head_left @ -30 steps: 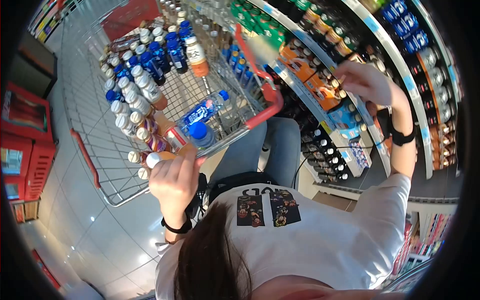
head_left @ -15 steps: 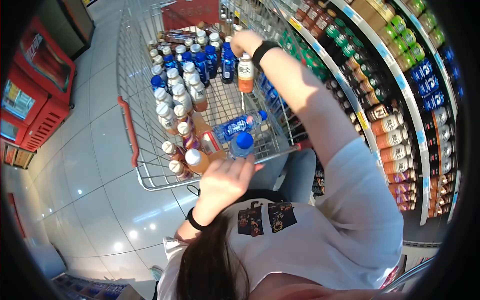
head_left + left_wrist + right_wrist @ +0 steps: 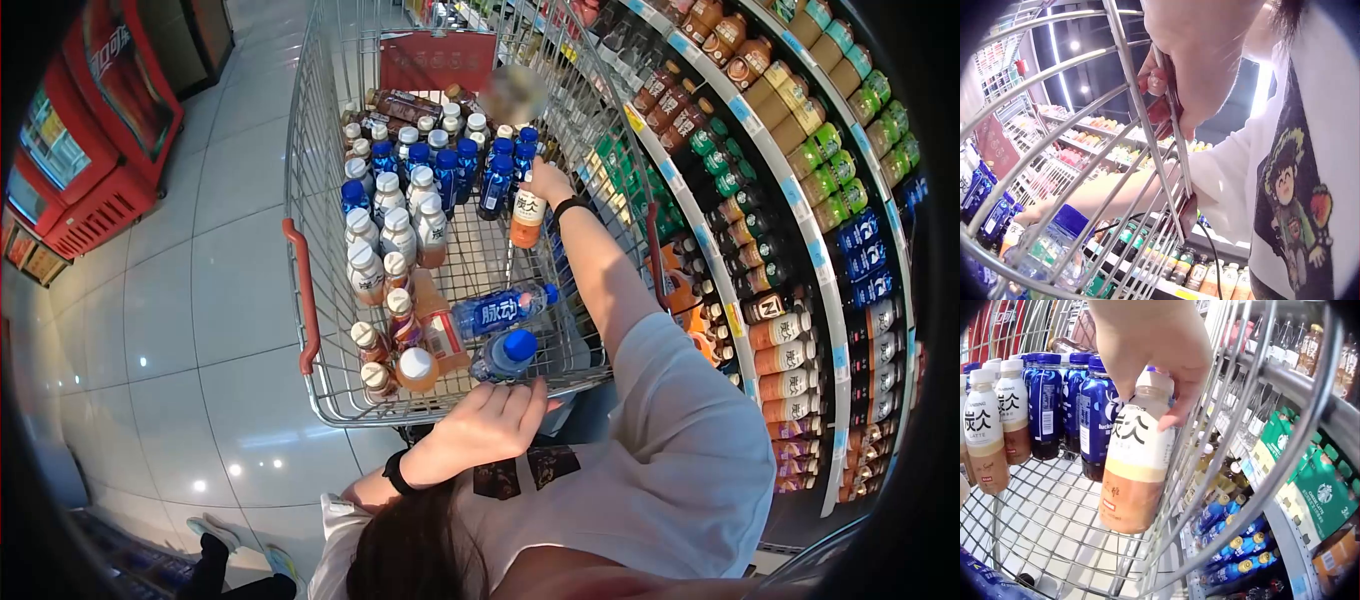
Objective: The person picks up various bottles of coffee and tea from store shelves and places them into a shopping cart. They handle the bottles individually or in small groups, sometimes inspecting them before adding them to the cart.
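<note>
My right hand (image 3: 548, 182) reaches into the shopping cart (image 3: 450, 402) and pinches a coffee latte bottle (image 3: 1132, 481) with a white cap and a white-and-brown body. In the right wrist view, the thumb and fingers of the right hand (image 3: 1160, 356) lie around its neck. The bottle leans slightly beside the cart's right wire wall, near blue-capped coffee bottles (image 3: 1046, 409). At the near end of the cart, my left hand (image 3: 485, 425) grips the bar; its fingertips (image 3: 1157, 81) show behind it. Just beyond are a blue-capped clear water bottle (image 3: 505, 355) and a lying blue-labelled bottle (image 3: 500, 310).
More latte bottles (image 3: 397, 235) stand in rows along the cart's left side. On the right run shelves of drinks (image 3: 785, 330) close to the cart. Red coolers (image 3: 110, 130) stand across the tiled floor (image 3: 160, 330). Another person's shoes (image 3: 215, 532) show at lower left.
My right hand has come from the shelf into the cart, over the latte bottle, and moved down onto its neck. The left hand stays at the cart's near bar. The view has swung right.
</note>
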### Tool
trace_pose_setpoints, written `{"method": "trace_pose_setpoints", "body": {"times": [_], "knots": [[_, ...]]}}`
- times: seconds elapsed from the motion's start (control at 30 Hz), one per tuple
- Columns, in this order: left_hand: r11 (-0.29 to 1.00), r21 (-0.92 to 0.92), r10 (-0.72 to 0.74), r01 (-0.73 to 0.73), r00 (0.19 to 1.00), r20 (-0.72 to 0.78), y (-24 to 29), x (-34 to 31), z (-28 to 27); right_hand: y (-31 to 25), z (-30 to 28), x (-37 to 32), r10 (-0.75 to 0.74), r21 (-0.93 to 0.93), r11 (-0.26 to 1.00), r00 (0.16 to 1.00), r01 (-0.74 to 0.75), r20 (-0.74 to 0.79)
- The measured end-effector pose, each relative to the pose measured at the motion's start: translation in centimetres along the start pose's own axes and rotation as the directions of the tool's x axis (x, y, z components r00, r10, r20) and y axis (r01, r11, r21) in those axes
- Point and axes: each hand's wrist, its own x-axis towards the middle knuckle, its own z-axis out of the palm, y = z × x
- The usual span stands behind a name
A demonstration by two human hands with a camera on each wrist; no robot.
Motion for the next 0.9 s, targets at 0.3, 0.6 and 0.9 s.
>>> {"method": "trace_pose_setpoints", "body": {"times": [0.3, 0.6, 0.9], "knots": [[0.995, -0.069, -0.077, 0.071, 0.994, -0.081, 0.6, -0.2, 1.1, -4.4, -9.0, -3.5, -0.234, -0.192, 0.956, 0.971, 0.221, -0.048], [0.988, -0.066, -0.143, 0.141, 0.989, -0.031, 1.6, 0.2, 0.7, 0.8, -23.8, -13.6, -0.222, 0.423, 0.793, 0.853, 0.440, -0.471], [0.994, -0.053, -0.100, 0.096, 0.992, -0.071, 1.7, -0.4, 1.8, 14.8, -26.0, -39.9, 0.078, 0.581, 0.717, 0.784, 0.385, -0.616]]}}
